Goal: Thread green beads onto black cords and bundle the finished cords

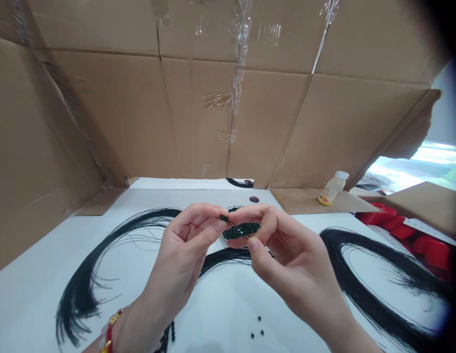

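My left hand (187, 240) pinches a small dark knotted piece (224, 218) between thumb and fingertips. From it a thin black cord (233, 225) runs across to my right hand (287, 250), whose thumb and index finger are closed on the cord. Behind my fingers stands a round dish (225, 239) filled with small dark green-black pieces (244, 229), partly hidden by my hands. Below the dish, a bundle of black cords (224, 257) passes behind both hands. A red and gold bracelet (111, 331) circles my left wrist.
Curved bundles of black cord lie at the left (103, 250) and right (356, 264) on the white table (228, 304). Three small dark pieces (259, 326) rest near the front. Cardboard walls (198, 117) rise behind; a plastic bottle (333, 189) and red objects (426, 245) are at right.
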The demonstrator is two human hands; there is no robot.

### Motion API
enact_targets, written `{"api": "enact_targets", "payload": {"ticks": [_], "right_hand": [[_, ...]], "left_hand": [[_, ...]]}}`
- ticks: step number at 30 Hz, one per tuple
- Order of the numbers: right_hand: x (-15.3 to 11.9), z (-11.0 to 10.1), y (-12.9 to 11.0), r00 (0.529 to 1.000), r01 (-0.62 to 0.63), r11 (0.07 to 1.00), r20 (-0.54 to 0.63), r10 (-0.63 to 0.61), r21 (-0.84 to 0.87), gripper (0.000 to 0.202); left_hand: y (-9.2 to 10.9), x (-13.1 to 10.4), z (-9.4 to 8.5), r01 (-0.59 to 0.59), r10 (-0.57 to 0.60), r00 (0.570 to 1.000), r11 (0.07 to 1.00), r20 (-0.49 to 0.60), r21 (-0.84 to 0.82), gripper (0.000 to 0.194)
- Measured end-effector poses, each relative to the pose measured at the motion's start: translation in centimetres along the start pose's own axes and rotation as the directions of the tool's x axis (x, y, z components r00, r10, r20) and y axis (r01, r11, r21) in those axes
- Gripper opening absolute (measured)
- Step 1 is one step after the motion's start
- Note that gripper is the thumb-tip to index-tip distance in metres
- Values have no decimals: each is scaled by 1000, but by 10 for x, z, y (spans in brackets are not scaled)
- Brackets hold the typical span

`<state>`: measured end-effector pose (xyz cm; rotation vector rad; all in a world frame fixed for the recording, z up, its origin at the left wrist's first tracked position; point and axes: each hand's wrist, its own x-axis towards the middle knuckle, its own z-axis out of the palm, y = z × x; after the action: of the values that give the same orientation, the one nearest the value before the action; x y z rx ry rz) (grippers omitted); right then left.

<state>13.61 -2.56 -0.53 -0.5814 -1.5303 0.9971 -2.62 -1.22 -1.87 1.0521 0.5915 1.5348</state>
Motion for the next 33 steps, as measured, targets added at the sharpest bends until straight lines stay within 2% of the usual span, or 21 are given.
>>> {"api": "enact_targets", "payload": {"ticks": [4, 11, 18, 23, 27, 33], "right_hand": [[1, -2, 0, 1000, -23, 999, -7, 23, 26, 23], [4, -8, 4, 994, -107, 991, 43, 104, 82, 20], [6, -5, 6, 987, -159, 974, 52, 153, 162, 20], [6, -7, 0, 983, -185, 959, 37, 182, 216, 24], [5, -15, -2, 983, -182, 971, 55, 175, 156, 25], [2, -18, -1, 982, -187, 980, 48, 184, 74, 23]], "left_hand": [[2, -1, 2, -21, 21, 1000, 1000, -3, 22, 10], [2, -4, 2, -27, 21, 998, 993, 58, 117, 10], [2, -5, 2, -46, 41, 999, 987, 35, 153, 10], [8, -2, 2, 8, -9, 1000, 999, 22, 53, 12], [11, 0, 0, 50, -50, 999, 997, 7, -51, 12], [14, -2, 3, 101, -102, 995, 987, -5, -122, 13]]}}
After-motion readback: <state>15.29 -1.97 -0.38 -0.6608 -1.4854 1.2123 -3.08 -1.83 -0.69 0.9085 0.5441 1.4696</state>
